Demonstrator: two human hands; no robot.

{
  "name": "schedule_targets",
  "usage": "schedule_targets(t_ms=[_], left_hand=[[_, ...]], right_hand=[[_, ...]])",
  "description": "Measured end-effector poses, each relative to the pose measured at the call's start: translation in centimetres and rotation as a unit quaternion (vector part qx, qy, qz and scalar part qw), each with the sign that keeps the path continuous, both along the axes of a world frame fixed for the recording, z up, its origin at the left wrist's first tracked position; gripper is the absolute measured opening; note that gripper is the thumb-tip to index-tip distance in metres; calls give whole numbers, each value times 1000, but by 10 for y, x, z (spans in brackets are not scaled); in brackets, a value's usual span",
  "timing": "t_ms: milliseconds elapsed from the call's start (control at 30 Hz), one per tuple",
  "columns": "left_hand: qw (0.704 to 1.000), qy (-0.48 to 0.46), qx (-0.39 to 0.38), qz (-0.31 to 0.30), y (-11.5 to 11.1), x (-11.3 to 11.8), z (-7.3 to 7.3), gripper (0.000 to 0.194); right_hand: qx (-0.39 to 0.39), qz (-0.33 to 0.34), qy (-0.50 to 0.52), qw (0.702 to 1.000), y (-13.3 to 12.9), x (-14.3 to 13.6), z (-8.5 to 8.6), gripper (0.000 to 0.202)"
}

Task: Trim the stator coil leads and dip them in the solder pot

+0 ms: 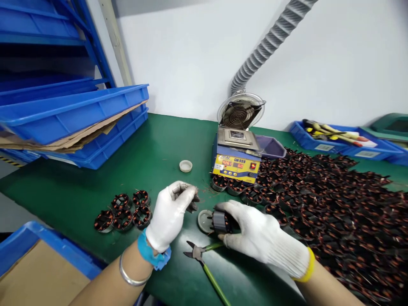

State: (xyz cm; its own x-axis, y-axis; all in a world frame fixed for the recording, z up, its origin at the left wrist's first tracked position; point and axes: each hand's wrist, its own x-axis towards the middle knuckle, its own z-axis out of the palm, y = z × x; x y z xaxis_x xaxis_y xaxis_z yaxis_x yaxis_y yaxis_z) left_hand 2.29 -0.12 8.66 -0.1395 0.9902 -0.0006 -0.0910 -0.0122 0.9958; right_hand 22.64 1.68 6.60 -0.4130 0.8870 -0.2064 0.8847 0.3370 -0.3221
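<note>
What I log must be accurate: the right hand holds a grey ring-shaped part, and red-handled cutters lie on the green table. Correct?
Not quite: in the head view, the cutters have green handles, not red. The right hand holds a grey ring-shaped part, and the cutters lie on the green table.

Matt knitted cloth covers the left grip [172,208] and right grip [255,231]. The core [219,222] beside the latter looks like satin metal. The worktop [172,136] is smooth, softly glossy; the near-left bangle [125,275] polished metal; the far-left tray [79,112] smooth plastic; the near-left cardboard [44,276] matt.
</note>
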Motion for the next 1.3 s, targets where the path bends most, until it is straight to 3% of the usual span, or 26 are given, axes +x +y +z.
schedule_targets(t_ms=[133, 300, 433, 567, 700, 800, 867, 967, 1067, 1200, 1300], left_hand=[[1000, -6, 4, 1, -1, 0, 3, 23], [1000, -18, 6, -5, -2, 0, 3, 23], [1000, -20, 10, 0, -4, 0, 2, 22], [998, -53, 20, 17, -7, -1, 4, 20], [996, -85, 13, 24, -12, 0, 9, 28], [999, -19, 14, 28, -17, 5, 9, 30], [995, 66, 62, 41, -20, 9, 3, 24], [954, 203, 212, 68, -19, 14, -8, 22], [885, 306, 339, 93, -16, 12, -13, 27], [823, 383, 403, 115, -14, 5, -10, 32], [812, 410, 402, 106, -17, 3, -15, 38]], right_hand=[[117, 17, 17, 993, -1, 6, -6, 51], [318, 128, -10, 939, 3, 3, -15, 51], [333, 160, -110, 923, 3, -9, -21, 41], [343, 159, -116, 918, -2, -7, -21, 43], [377, 101, -95, 916, 17, 9, 4, 48], [385, -3, -120, 915, 64, 18, 45, 47], [375, -87, -145, 911, 105, 21, 73, 51], [340, -155, -179, 910, 163, 22, 97, 56], [300, -170, -193, 919, 197, 18, 95, 50], [269, -174, -183, 929, 210, 15, 81, 45], [265, -192, -155, 932, 210, 18, 84, 48]])
